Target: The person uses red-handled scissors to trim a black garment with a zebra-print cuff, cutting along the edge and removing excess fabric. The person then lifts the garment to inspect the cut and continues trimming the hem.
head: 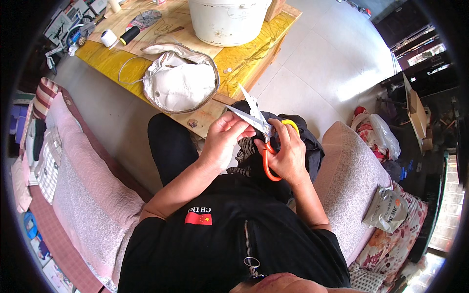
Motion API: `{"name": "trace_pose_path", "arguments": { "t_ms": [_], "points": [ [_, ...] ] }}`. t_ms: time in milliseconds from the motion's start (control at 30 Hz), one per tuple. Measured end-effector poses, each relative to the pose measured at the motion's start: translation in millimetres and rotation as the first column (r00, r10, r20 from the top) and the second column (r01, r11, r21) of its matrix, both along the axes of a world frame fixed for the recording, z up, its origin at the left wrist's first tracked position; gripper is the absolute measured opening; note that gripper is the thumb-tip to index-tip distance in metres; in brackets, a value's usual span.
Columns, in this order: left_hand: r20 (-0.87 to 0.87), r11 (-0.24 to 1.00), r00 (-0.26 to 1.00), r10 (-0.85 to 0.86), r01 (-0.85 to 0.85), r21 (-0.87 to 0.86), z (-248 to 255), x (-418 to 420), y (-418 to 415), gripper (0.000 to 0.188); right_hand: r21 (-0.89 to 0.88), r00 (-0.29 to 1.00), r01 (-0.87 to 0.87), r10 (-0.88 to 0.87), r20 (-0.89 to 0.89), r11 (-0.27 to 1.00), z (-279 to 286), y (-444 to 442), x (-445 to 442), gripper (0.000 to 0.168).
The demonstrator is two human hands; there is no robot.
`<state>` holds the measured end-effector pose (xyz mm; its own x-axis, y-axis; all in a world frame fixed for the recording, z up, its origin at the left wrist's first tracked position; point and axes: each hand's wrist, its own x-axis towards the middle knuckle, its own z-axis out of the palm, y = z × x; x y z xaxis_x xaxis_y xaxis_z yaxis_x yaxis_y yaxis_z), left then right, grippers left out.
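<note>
My right hand [287,152] holds a pair of scissors [266,128] by their orange and yellow handles. The blades stand apart and point up and away from me. Close by the lower blade, my left hand [221,141] has its thumb and fingers drawn together; whether something thin is pinched there I cannot tell. Beneath both hands, black cloth [309,141] is bunched over my lap, and a zebra-striped fabric [244,151] shows between them. Ahead on the table's near edge lies a white-lined cloth article [183,82] with a dark rim and a loose cord.
On the wooden table [234,64], partly covered in yellow, stands a large white bucket [229,23]. A white thread spool [109,38] and a black thread spool [129,35] are farther left. Padded sofa arms flank me, left [91,216] and right [348,175].
</note>
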<state>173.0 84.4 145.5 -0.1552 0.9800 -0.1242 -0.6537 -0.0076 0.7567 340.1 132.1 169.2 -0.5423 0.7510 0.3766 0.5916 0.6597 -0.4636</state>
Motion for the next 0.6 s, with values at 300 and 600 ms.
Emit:
{"name": "trace_pose_path", "arguments": {
  "t_ms": [300,600],
  "points": [
    [-0.127,0.998,0.99,0.061,-0.06,0.013,-8,0,-3,0.017,0.02,0.996,-0.025,0.023,0.081,0.999,5,1,-1,0.06],
    [-0.058,0.996,0.995,0.076,-0.079,-0.045,-16,-1,2,0.017,0.013,1.0,-0.014,0.014,0.009,1.0,3,-3,-8,0.057]
  ]
}}
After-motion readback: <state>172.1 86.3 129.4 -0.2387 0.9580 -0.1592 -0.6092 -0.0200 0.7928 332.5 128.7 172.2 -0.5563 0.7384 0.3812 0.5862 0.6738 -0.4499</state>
